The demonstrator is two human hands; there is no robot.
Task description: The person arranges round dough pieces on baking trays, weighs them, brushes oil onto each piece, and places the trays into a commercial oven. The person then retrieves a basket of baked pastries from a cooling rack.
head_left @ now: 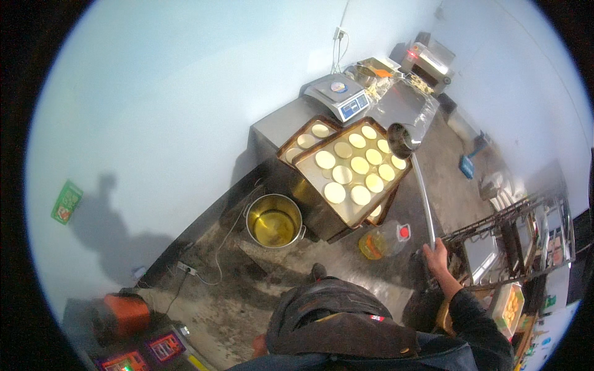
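Observation:
My right hand (436, 256) is closed around the end of a long-handled ladle (422, 195). The ladle's deep, dark bowl is held over the far right corner of a baking tray (322, 176). Rows of flat, round, pale yellow dough pieces (359, 165) lie on that tray, with shiny liquid around some. More trays of rounds show from under it, including one at the left (294, 141). A small part of my left hand (258, 346) shows low beside my dark apron; its fingers are hidden.
A metal pot (274, 244) of yellow oil stands on the floor left of the trays. Near my right arm are a clear oil jug (387, 241) with a red cap and a metal rack (495, 238). A digital scale (338, 93) sits on the table behind. A white cord (232, 235) crosses the floor.

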